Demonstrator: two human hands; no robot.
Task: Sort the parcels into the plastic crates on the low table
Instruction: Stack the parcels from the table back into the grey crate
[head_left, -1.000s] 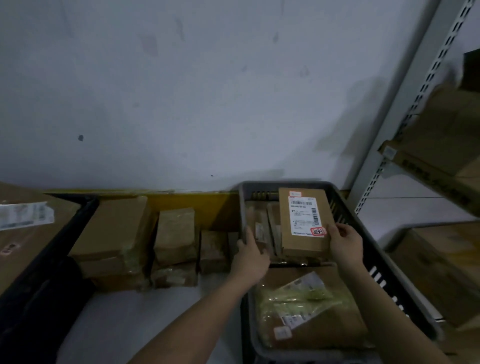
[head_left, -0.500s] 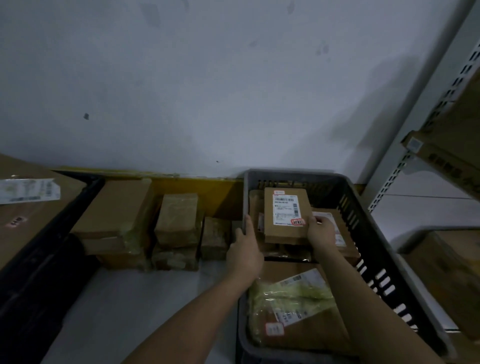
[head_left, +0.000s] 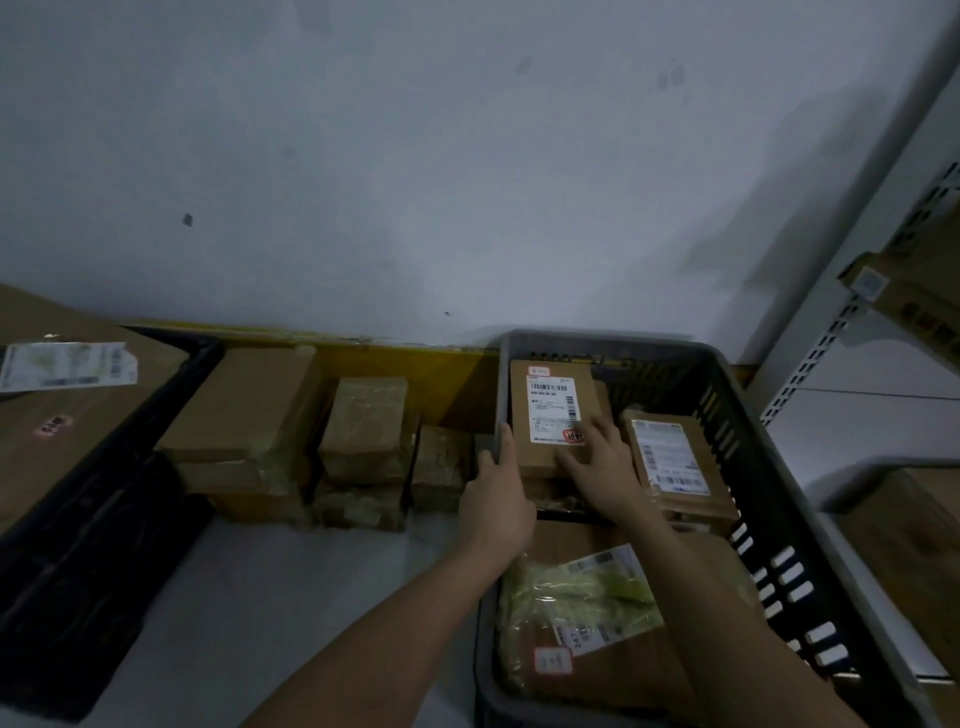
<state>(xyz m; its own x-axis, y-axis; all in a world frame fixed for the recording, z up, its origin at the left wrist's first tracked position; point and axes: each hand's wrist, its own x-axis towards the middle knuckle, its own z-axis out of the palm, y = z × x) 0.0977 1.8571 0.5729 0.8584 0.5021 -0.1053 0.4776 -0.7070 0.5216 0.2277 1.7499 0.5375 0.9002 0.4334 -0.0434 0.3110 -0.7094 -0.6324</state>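
Parcel (head_left: 553, 410) with white label lies flat in the grey crate (head_left: 748, 415), right of centre. My right hand (head_left: 597, 467) presses it with spread fingers; my left hand (head_left: 498, 493), fingers relaxed, steadies the crate's left wall. I should seat it level, then lift away.

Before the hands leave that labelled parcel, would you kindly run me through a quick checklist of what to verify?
1. Labelled parcel inside the grey crate: ok, it sits at the far end with its label up.
2. Parcel settled flat: cannot tell, it rests on other parcels hidden beneath.
3. Right hand free to withdraw: ok, the fingers lie flat on the parcel.
4. Left hand clear of the load: ok, it rests on the crate's left wall.
5. Neighbouring parcel undisturbed: ok, it lies to the right of the right hand.
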